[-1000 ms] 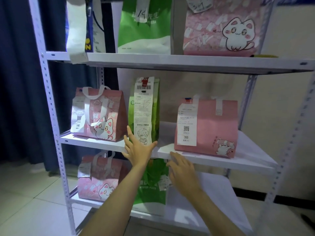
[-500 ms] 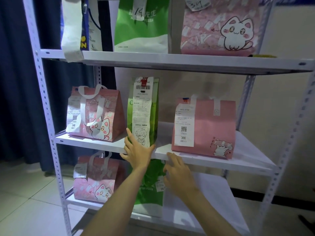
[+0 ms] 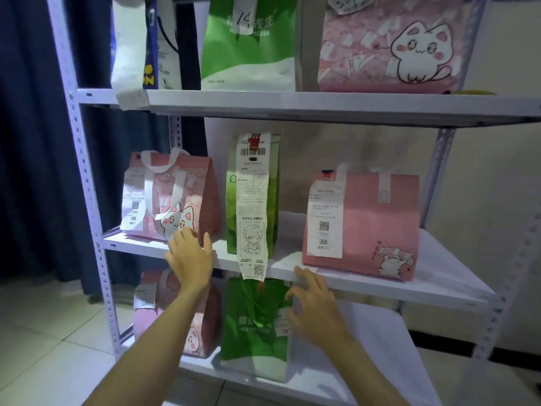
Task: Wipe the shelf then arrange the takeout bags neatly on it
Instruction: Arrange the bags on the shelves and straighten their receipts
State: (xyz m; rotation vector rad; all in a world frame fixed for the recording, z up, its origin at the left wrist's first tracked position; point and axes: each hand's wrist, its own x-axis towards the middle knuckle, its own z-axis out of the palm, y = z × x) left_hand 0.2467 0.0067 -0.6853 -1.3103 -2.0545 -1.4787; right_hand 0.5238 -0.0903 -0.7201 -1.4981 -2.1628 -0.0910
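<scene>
The white middle shelf (image 3: 366, 284) carries three takeout bags: a pink cat bag (image 3: 175, 197) on the left, a tall green bag (image 3: 270, 194) with a long receipt hanging past the edge in the middle, and a pink bag (image 3: 377, 227) numbered 366 on the right. My left hand (image 3: 190, 256) reaches the lower right corner of the left pink cat bag, fingers straight, holding nothing. My right hand (image 3: 314, 303) hovers just below the shelf's front edge, right of the receipt, fingers loosely curled and empty.
The top shelf (image 3: 322, 104) holds a white bag, a green bag and a pink cat bag. The bottom shelf holds a pink cat bag (image 3: 178, 315) and a green bag (image 3: 254, 326). A dark blue curtain (image 3: 38, 142) hangs left; tiled floor below.
My left hand has moved left, away from the green bag's receipt and over to the left pink cat bag. My right hand has dropped slightly below the shelf edge.
</scene>
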